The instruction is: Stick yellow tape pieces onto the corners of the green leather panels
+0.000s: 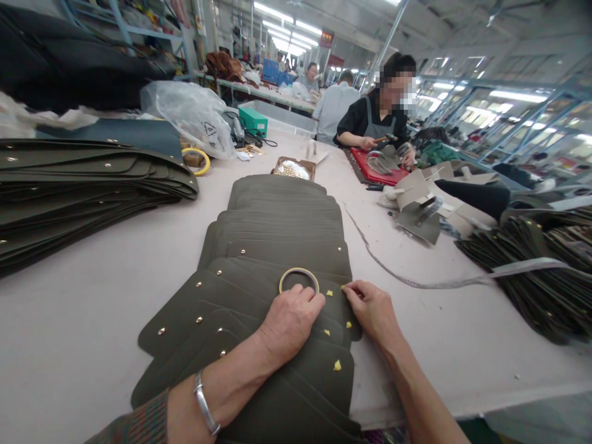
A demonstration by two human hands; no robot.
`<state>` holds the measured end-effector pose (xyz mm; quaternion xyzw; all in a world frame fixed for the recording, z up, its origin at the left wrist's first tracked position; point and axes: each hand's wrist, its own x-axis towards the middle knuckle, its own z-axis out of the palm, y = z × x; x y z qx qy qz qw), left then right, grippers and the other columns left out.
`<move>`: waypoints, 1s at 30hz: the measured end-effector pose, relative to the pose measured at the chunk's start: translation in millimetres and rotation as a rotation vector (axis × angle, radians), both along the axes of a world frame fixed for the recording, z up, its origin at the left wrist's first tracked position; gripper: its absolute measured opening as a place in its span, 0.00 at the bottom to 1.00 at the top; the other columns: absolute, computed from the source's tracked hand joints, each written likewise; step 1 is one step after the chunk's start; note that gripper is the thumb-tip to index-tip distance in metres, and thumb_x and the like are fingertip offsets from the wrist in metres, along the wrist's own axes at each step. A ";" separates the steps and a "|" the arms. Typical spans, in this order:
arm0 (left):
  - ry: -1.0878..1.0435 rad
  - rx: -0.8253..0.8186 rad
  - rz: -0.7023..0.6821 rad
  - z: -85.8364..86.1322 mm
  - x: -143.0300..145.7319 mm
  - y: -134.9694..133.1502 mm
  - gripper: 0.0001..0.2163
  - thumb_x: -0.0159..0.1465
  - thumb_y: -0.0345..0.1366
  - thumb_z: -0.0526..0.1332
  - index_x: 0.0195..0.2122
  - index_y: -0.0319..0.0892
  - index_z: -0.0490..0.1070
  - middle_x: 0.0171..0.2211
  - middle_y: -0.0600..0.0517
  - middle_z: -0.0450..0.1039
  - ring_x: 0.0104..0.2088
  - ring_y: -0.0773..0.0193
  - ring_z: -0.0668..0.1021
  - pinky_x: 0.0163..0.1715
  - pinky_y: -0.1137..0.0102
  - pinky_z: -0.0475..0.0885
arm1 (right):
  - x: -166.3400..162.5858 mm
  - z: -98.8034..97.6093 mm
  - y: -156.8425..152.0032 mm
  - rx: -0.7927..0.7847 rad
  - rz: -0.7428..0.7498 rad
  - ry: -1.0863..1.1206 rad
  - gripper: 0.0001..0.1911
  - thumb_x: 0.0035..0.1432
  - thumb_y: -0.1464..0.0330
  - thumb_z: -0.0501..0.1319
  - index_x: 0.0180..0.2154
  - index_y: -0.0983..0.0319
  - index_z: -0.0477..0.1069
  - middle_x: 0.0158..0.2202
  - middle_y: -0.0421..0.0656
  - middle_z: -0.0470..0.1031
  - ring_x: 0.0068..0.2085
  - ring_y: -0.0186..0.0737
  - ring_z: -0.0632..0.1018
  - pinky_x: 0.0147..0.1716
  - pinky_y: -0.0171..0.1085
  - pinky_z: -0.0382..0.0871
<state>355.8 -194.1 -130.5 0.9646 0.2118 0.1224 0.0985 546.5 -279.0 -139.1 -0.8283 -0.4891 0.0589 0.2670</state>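
Note:
Dark olive panels [277, 246] lie overlapped in a long fanned row in front of me, with small gold studs [199, 319] along their left side. My left hand [291, 317] is closed round the near edge of a roll of yellow tape [299, 269] and rests over the panels. At the right edge of the row, my right hand [370, 306] pinches a small piece of yellow tape [343, 288] against a panel. Several more yellow tape bits [337, 365] are stuck on the panels between and below my hands.
Stacked olive panels [92, 185] with studs fill the left, another pile [531, 265] the right. A box of gold studs [293, 169] sits beyond the row. A co-worker [377, 117] handles things over a red mat [377, 166]. A pale strip [416, 285] crosses the table at right.

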 end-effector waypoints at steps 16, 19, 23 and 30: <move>-0.302 -0.033 -0.057 0.6 -5.8 6.2 0.09 0.68 0.28 0.50 0.40 0.41 0.69 0.32 0.51 0.73 0.34 0.60 0.75 0.35 0.66 0.73 | 4.8 16.7 -4.1 -0.289 0.111 0.217 0.12 0.53 0.63 0.58 0.22 0.61 0.71 0.20 0.37 0.72 0.24 0.35 0.71 0.25 0.33 0.59; -0.411 -0.078 -0.113 -2.2 -6.2 7.2 0.10 0.68 0.28 0.49 0.46 0.40 0.68 0.33 0.51 0.75 0.34 0.63 0.78 0.35 0.69 0.75 | 2.2 18.2 -10.0 -0.241 0.066 0.208 0.08 0.51 0.64 0.60 0.27 0.61 0.74 0.21 0.38 0.74 0.25 0.36 0.73 0.26 0.34 0.62; -0.548 -0.049 -0.140 -2.4 -5.7 6.2 0.10 0.69 0.32 0.52 0.49 0.40 0.66 0.38 0.50 0.78 0.36 0.65 0.80 0.38 0.71 0.77 | -12.7 24.7 -13.4 0.086 0.078 0.270 0.09 0.55 0.64 0.60 0.37 0.61 0.75 0.29 0.41 0.78 0.30 0.38 0.77 0.32 0.35 0.69; -0.510 -0.031 -0.131 -2.2 -6.2 3.7 0.17 0.70 0.34 0.51 0.59 0.37 0.56 0.43 0.47 0.78 0.38 0.64 0.81 0.38 0.71 0.77 | -47.0 36.5 -13.8 0.341 0.426 0.186 0.09 0.61 0.71 0.56 0.42 0.60 0.72 0.40 0.45 0.77 0.39 0.38 0.77 0.39 0.37 0.71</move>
